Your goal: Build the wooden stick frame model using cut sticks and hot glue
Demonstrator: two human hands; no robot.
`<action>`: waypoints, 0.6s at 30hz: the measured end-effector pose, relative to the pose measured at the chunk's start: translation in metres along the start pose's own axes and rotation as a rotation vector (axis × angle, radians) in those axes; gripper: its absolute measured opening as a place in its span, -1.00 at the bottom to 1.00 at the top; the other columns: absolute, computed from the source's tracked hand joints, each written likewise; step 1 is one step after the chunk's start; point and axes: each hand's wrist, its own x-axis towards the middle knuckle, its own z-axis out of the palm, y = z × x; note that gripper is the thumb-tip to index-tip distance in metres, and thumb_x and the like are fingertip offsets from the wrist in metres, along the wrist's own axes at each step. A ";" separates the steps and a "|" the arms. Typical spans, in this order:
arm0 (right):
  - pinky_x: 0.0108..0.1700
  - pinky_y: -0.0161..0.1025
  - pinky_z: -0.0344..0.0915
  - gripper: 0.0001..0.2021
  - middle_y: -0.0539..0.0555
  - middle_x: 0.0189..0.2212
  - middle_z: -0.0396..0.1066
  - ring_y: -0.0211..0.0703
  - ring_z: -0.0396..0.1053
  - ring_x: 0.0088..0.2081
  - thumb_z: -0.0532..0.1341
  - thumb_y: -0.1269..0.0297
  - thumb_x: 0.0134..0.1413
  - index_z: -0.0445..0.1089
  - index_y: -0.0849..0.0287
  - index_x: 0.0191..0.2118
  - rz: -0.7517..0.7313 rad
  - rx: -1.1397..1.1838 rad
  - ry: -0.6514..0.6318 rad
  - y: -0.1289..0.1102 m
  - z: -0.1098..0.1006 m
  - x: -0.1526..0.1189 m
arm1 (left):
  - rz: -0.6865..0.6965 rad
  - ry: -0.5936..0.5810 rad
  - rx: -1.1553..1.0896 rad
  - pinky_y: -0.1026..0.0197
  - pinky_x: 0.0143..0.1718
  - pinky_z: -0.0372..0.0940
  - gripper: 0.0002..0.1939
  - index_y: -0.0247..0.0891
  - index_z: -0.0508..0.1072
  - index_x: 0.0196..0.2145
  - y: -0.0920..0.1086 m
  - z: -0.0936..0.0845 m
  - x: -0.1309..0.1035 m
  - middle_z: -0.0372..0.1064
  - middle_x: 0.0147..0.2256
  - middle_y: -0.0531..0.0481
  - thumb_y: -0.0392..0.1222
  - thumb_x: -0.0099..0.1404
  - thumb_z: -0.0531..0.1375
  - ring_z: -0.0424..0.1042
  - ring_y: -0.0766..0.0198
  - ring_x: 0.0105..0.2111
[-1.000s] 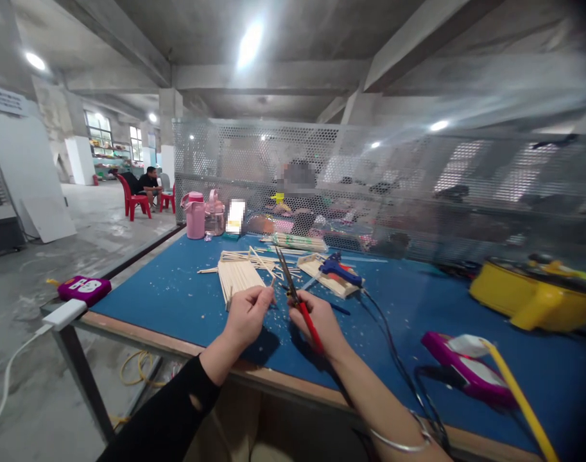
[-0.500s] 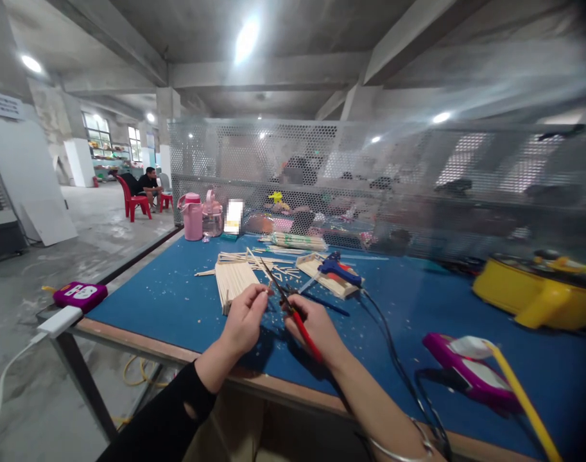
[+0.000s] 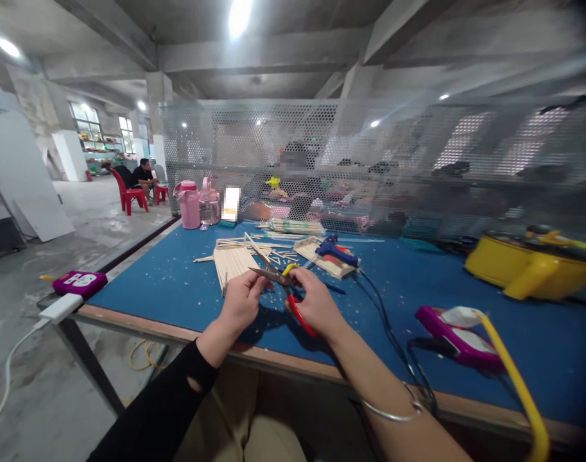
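Scissors [image 3: 284,278] spread at the blades, handles gripped firmly in the right hand [image 3: 318,299], tips reaching over the left hand [image 3: 239,301], its fingertips pinched together; what's in that pinch, I can't tell. Just left, the wooden-stick panel [image 3: 232,262] lies on the blue tabletop [image 3: 162,301], its side-by-side rows looking done. Short cut sticks [image 3: 289,255] lie loose beyond, apparently unused, and the far stick bundle [image 3: 297,226] looks largely untouched. Right, the glue gun [image 3: 339,251] rests over a shallow stick tray [image 3: 341,272].
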 end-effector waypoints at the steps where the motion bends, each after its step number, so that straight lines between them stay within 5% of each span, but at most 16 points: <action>1: -0.21 -0.15 0.26 -0.70 0.14 -0.31 0.34 -0.05 0.29 -0.27 0.13 0.40 -0.32 0.25 0.16 -0.29 -0.011 -0.008 0.002 0.000 0.000 0.000 | 0.007 0.004 -0.004 0.29 -0.37 0.25 -0.76 -0.30 0.43 -0.46 0.000 0.000 0.000 0.42 -0.49 -0.01 -0.17 0.25 0.04 0.37 0.29 -0.45; 18: -0.11 -0.04 0.21 -0.62 0.17 -0.22 0.33 0.06 0.28 -0.15 0.13 0.40 -0.35 0.23 0.15 -0.23 -0.038 -0.037 -0.064 -0.002 -0.002 -0.002 | 0.116 0.107 0.013 0.27 -0.35 0.33 -0.77 -0.30 0.45 -0.31 -0.010 0.001 -0.001 0.46 -0.45 -0.02 -0.40 0.13 0.04 0.43 0.30 -0.46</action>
